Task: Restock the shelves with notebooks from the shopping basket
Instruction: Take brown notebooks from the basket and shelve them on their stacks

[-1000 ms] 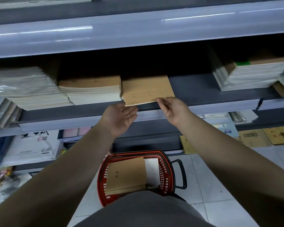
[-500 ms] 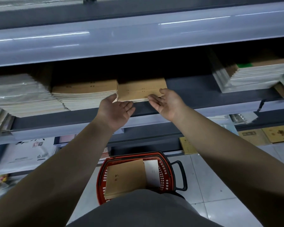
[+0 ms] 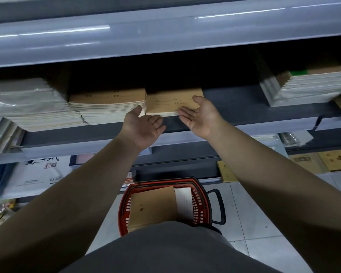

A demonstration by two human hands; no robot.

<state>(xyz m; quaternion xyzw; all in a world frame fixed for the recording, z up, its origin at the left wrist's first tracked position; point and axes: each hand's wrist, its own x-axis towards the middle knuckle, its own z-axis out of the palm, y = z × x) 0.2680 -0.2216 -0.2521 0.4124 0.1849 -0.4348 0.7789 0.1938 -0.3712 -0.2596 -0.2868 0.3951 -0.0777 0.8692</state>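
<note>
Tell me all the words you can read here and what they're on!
Nothing reads clearly.
Notebook in the basket: two dark characters, too blurred.
Notebooks on the shelf: tiny labels beside blank lines, too small.
White pack at lower left: brush writing and small print, blurred.
Brown boxes at lower right: marks unreadable.

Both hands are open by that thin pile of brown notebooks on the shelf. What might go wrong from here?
The right hand touches the thin pile at its front edge; pulling back could drag the top notebook askew. The left hand is close to the taller stack, whose edges fan out; a bump might skew it. The basket stands on the floor below the person, so stepping forward risks a trip.
</note>
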